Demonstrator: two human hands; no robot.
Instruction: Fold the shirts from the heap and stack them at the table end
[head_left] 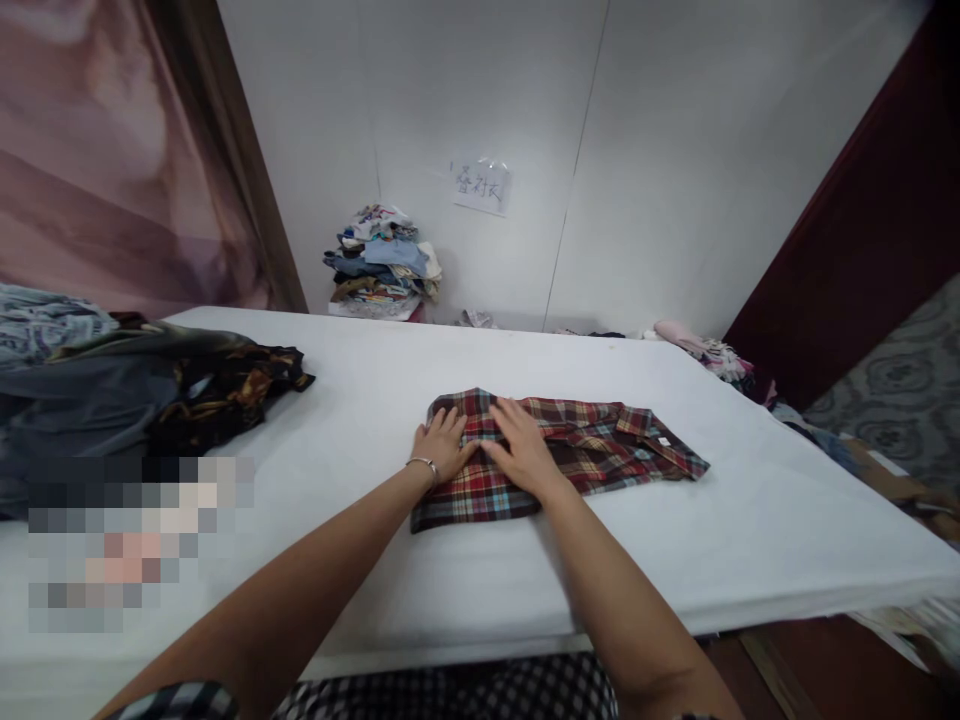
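A red and brown plaid shirt (592,450) lies partly folded on the white-covered table (360,380), its long side running left to right. The collar end, with a small white tag, points right. On the shirt's left part rests my left hand (442,445), flat with fingers spread and a bracelet at the wrist. Beside it, my right hand (521,448) is pressed flat on the fabric, fingers stretched out. The thumbs of both hands are close together. Neither hand grips the cloth.
A heap of dark clothes (217,385) covers the table's left side. Beyond the far edge stands a stack of folded clothes (382,260) against the wall. A paper sign (482,187) hangs above. More garments (705,350) lie past the right edge. Part of the lower left is pixelated.
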